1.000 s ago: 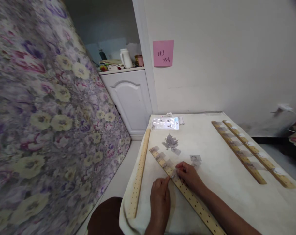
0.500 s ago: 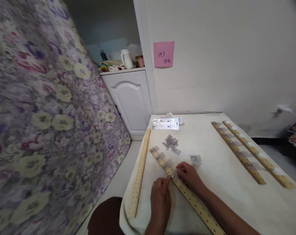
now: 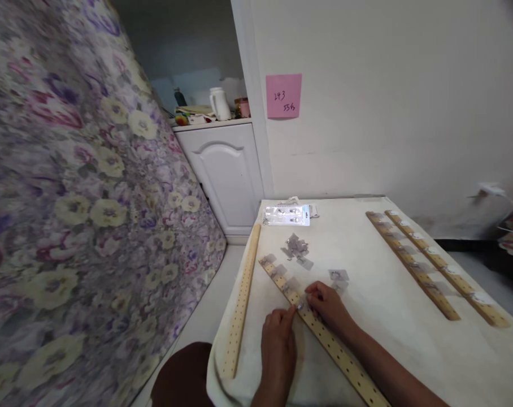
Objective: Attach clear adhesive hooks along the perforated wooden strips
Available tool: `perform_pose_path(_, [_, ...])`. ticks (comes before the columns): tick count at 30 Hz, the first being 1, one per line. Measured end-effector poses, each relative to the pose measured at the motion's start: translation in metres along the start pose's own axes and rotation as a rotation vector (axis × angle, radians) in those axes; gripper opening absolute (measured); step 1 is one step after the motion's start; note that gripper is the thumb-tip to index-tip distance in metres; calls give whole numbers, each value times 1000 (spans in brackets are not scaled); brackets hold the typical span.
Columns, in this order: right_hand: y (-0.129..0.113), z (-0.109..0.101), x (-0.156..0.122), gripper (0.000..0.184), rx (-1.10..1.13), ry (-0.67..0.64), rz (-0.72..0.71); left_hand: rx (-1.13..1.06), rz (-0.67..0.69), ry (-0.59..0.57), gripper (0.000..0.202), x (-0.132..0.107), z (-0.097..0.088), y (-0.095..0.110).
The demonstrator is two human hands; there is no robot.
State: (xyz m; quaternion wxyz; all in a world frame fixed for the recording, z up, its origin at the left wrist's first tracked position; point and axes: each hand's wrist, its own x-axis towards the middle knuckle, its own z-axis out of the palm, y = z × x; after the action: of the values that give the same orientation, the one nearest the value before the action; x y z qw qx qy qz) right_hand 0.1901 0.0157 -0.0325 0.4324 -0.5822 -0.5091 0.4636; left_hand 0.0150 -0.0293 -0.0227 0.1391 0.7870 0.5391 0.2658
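Observation:
A long wooden strip with rows of holes (image 3: 337, 350) lies slanted across the near part of the white table (image 3: 366, 254). Several small clear hooks are stuck along its far end (image 3: 277, 274). My left hand (image 3: 278, 345) and my right hand (image 3: 330, 308) meet over the strip, fingertips pinching a small clear hook piece (image 3: 301, 306) against the wood. A loose pile of clear hook pieces (image 3: 296, 249) and one single piece (image 3: 339, 276) lie just beyond my hands.
A second bare strip (image 3: 242, 305) lies along the table's left edge. Two strips with hooks fitted (image 3: 426, 265) lie at the right. A blister pack (image 3: 287, 215) sits at the far edge. A flowered mattress (image 3: 78, 198) leans at left; a white cabinet (image 3: 222, 169) stands behind.
Almost nothing has moved. Both hands stay on the same spot of the strip with only slight finger shifts; the camera has tilted a little.

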Motion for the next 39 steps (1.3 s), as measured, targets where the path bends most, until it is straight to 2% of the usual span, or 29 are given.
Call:
perform_pose_path(11, [-5,0,-4,18,-2,-9,-30,106,-11,-35,48,1,-2,6])
perform_pose_path(39, [-10,0,-4,15,-61,-9,-18,145,-21,-58,50,1,-4,9])
